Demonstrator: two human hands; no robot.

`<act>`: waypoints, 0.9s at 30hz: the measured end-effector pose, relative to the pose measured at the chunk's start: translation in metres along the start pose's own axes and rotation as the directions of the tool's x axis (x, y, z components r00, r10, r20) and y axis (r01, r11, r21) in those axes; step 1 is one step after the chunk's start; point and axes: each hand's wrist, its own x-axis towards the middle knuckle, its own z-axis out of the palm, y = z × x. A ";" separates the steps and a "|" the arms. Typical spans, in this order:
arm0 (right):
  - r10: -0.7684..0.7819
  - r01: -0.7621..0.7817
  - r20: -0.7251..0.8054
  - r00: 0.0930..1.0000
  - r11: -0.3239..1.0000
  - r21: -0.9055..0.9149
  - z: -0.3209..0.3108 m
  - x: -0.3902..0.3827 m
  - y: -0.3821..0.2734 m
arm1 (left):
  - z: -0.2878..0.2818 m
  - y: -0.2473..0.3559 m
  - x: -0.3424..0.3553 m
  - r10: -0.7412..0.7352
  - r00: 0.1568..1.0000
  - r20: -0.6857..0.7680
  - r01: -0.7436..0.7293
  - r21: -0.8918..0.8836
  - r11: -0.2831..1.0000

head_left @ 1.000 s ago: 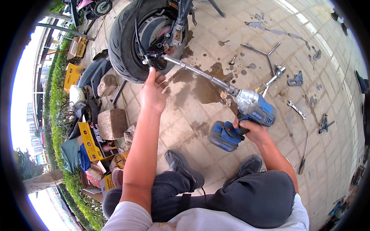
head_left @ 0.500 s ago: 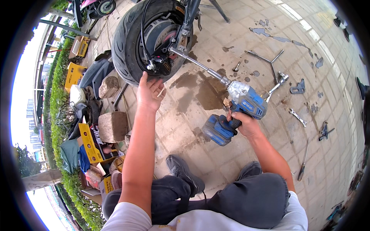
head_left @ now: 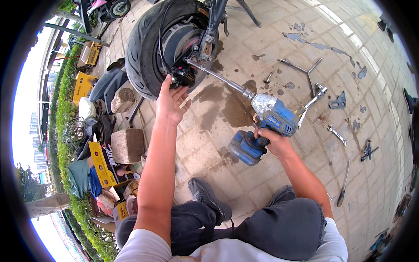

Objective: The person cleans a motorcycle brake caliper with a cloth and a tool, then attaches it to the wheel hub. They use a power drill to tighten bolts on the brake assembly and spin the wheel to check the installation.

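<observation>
My right hand [head_left: 276, 142] is wrapped round the handle of a blue and grey cordless impact wrench [head_left: 276, 114], its battery hanging below. From the wrench a long silver extension [head_left: 222, 79] runs up and left to the metal bracket beside the hub of a scooter wheel [head_left: 139, 65]. Whether its socket sits on a bolt is too small to tell. My left hand [head_left: 171, 105] is open, palm up, with fingers apart. Its fingertips are at the lower side of a black brake caliper [head_left: 186, 77], seemingly touching it. A black cable curves over the tyre to the caliper.
On the paving right of the wrench lie a three-armed wrench [head_left: 305, 71], a ratchet [head_left: 313, 99], a bracket plate [head_left: 338, 101], a spanner [head_left: 337, 135] and a screwdriver [head_left: 344, 183]. Stone blocks [head_left: 127, 146] and a yellow box [head_left: 102, 162] stand at left, beside a hedge.
The wrench and its extension have shifted slightly left. My left hand's fingers have come closer to the caliper, and the wheel appears a little further left. My right hand keeps its grip.
</observation>
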 end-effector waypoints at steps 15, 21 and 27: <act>-0.224 0.172 -0.077 0.971 0.892 -0.418 0.000 -0.003 -0.021 | -0.003 -0.010 0.008 0.008 1.000 -0.022 -0.008 -0.031 0.999; -0.434 0.366 0.045 0.900 0.693 -0.622 -0.010 0.013 -0.035 | 0.001 -0.010 0.005 0.002 1.000 -0.018 -0.003 -0.049 0.999; 0.025 -0.035 -0.087 0.996 0.992 -0.118 -0.006 0.021 -0.061 | 0.000 -0.011 0.006 0.004 1.000 -0.001 -0.004 -0.049 0.999</act>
